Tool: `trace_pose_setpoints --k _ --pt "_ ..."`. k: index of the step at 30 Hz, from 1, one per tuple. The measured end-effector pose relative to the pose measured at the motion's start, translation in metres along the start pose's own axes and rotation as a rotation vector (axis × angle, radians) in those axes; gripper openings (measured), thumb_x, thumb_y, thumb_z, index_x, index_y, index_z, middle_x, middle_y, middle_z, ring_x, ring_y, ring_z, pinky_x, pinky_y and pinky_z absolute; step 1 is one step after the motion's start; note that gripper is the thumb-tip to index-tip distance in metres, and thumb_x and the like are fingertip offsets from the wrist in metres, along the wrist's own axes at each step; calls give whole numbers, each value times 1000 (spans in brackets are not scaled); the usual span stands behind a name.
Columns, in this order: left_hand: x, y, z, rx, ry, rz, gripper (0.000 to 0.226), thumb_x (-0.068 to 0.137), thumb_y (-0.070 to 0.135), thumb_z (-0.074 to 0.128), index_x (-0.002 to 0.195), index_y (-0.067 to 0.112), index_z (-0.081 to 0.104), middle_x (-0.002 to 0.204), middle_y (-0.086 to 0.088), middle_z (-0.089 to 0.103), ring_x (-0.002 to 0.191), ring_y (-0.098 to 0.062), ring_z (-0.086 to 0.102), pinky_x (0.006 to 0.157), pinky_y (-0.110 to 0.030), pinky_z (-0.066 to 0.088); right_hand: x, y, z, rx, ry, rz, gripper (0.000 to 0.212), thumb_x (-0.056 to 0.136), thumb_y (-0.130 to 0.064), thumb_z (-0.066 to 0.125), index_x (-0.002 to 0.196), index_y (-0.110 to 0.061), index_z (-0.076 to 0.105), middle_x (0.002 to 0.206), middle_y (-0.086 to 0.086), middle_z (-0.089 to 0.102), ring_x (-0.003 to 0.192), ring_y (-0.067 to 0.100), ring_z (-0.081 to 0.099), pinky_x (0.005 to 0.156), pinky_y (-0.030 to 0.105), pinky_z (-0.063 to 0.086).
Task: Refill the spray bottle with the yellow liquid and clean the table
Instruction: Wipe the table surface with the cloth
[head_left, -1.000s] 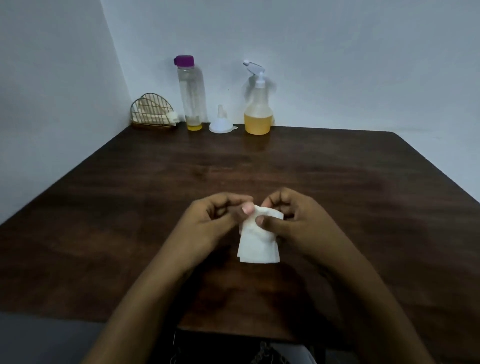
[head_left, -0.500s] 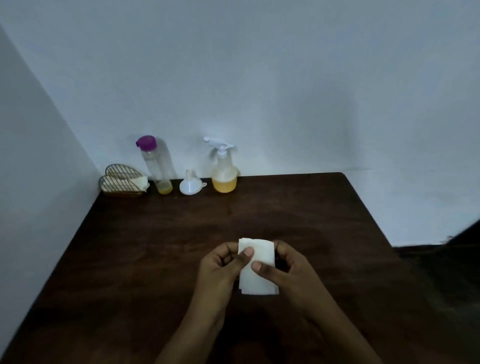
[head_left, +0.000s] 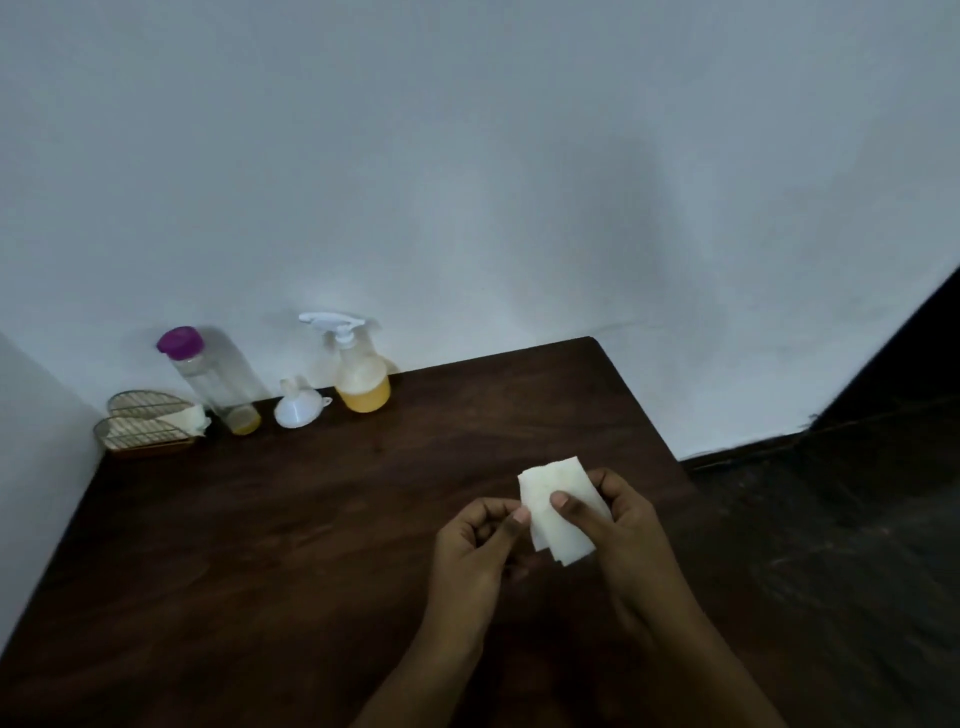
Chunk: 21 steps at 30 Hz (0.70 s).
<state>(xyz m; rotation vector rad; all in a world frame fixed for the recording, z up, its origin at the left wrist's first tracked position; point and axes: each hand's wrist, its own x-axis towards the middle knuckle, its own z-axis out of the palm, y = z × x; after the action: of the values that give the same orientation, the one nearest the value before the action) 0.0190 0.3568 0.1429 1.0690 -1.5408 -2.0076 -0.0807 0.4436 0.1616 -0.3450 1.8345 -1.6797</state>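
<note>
Spray bottle (head_left: 362, 379) apparently refilled, my left hand (head_left: 478, 540) and right hand (head_left: 618, 525) pinch a tissue (head_left: 563, 519) well before it; wiping the table (head_left: 260, 545) looks unfinished.

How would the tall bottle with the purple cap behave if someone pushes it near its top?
The tall bottle is narrow and stands on a small base, so it would probably tip rather than slide. Only a little yellow liquid shows at its bottom, so it is likely light. If it falls, its round body may roll.
</note>
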Motion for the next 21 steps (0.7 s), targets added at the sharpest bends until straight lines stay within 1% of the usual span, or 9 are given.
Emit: trace_pose_setpoints --k 2,4,6,8,11,14,16,19,21 --pt "17 -8 40 20 -39 10 8 87 12 63 90 8 70 77 -11 72 64 -18 64 62 -33 54 24 4 -35 27 56 6 14 82 -14 68 84 -23 58 88 -4 62 77 11 60 50 15 50" --pt "40 -19 85 75 -65 51 6 87 7 62 89 6 68 72 -9 69 59 -11 62 57 -26 52 53 13 -75 55 99 17 14 82 -14 69 85 -23 59 91 0 63 81 15 61 59 24 54" --pt "67 -35 129 175 -70 98 6 87 7 63 87 10 68 72 -3 69 60 -8 62 56 -22 50 85 24 -117 82 124 58 14 83 -13 69 89 -22 60 97 5 65 88 22 63 65 34 55" --pt "96 -54 176 304 -72 114 9 86 11 64 88 18 69 79 2 71 71 -7 65 63 -23 53 119 37 -165 100 146 116 15 83 -12 68 93 -21 61 101 9 65 91 27 63 64 35 53" --pt "141 -84 228 545 -87 162 12 86 15 63 94 23 69 92 10 69 85 -1 63 78 -23 52 161 57 -230 122 205 217 14 86 -8 64 92 -19 58 97 11 64 85 25 62 64 37 54" --pt "184 -115 260 821 -41 271 21 82 18 64 102 19 69 108 -1 64 104 -18 57 94 -31 43 195 78 -290 120 225 313 11 90 -3 57 97 -11 56 88 7 61 75 19 59 52 27 54" --pt "203 -128 269 1000 -19 251 31 85 21 62 117 17 64 126 -7 54 120 -24 45 101 -29 33 216 96 -318 100 219 362 16 91 -1 55 105 -6 55 88 8 60 73 19 58 50 26 52" --pt "230 -140 274 1217 13 269 45 90 27 57 132 14 53 144 -14 40 135 -32 33 112 -40 25 247 131 -349 42 235 445 23 91 -1 54 114 -1 56 90 10 60 76 22 57 61 33 49" --pt "242 -145 274 1351 15 307 49 92 32 51 137 14 48 149 -15 36 139 -34 30 114 -46 20 266 158 -360 -6 257 531 26 91 0 53 117 4 55 102 19 60 84 29 56 71 40 49"
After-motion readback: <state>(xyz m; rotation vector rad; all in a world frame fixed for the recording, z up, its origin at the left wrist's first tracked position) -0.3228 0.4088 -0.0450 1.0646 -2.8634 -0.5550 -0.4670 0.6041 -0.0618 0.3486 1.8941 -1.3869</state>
